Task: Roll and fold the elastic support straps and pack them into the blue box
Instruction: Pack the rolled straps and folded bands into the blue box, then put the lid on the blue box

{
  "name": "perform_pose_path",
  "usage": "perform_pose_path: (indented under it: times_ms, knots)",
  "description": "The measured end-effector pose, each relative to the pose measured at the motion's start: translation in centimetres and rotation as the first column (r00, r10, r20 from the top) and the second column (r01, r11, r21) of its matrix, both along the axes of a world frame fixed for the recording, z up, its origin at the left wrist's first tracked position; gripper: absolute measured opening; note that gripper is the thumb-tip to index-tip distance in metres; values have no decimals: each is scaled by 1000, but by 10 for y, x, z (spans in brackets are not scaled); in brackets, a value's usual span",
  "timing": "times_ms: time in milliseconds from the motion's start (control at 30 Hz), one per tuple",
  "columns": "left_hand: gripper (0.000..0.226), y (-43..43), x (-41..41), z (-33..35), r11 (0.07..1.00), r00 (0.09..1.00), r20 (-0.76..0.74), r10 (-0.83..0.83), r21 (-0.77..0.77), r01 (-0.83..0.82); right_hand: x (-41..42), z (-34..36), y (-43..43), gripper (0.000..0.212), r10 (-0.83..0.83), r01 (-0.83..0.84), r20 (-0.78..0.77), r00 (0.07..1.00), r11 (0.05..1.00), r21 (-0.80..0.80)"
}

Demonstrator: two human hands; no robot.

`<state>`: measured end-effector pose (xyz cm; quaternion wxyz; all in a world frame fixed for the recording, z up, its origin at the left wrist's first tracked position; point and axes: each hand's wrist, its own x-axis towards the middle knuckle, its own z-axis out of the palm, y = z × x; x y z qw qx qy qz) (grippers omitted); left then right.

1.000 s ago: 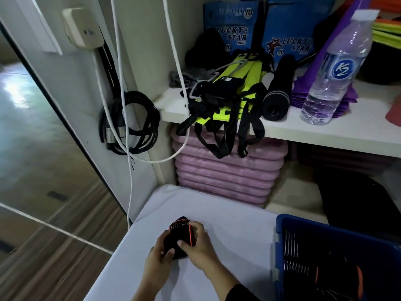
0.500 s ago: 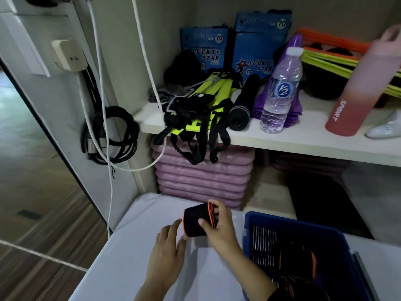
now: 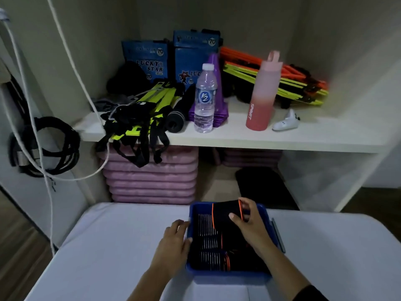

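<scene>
Over blue box (image 3: 266, 213), right hand (image 3: 249, 224) grips rolled strap (image 3: 225, 211)

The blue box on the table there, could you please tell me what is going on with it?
A person is packing rolled straps into the blue box, which sits on the white table. The right hand holds a rolled black strap with orange edging over the far end of the box. The left hand rests against the box's left wall. Other packed straps lie inside.
</scene>
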<state>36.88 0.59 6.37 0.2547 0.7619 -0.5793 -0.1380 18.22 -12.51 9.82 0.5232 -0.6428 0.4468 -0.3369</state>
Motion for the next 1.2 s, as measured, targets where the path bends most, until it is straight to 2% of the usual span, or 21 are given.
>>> perform_pose_path:
  times_ms: [300, 400, 500, 667, 867, 1067, 1200]
  knots:
    - [47, -1, -10, -8, 999, 1000, 4, 15, 43, -15, -31, -58, -3, 44, 105, -89, -59, 993, 971, 221]
    - [47, -1, -12, -8, 999, 1000, 14, 22, 49, -23, -34, -57, -7, 43, 187, -146, -159, 969, 960, 238]
    - [48, -2, -14, -11, 998, 999, -8, 41, 46, -40, -36, -57, -10, 49, 237, -189, -249, 939, 961, 202]
    - [48, -3, -16, -13, 998, 999, -13, 51, 43, -50, -38, -58, -8, 67, 181, -173, -380, 907, 983, 56]
    - [47, -3, -18, -12, 998, 998, -5, 61, 33, -61, -38, -57, -6, 57, 224, -232, -403, 887, 972, 29]
    - [46, -3, -18, -5, 995, 997, 51, 64, 71, -67, -39, -50, 2, 62, 147, -165, -433, 890, 986, -5]
    - [40, -12, -25, 14, 993, 988, 111, 109, 43, -114, -48, -37, 8, 60, 104, -180, -488, 867, 977, -111]
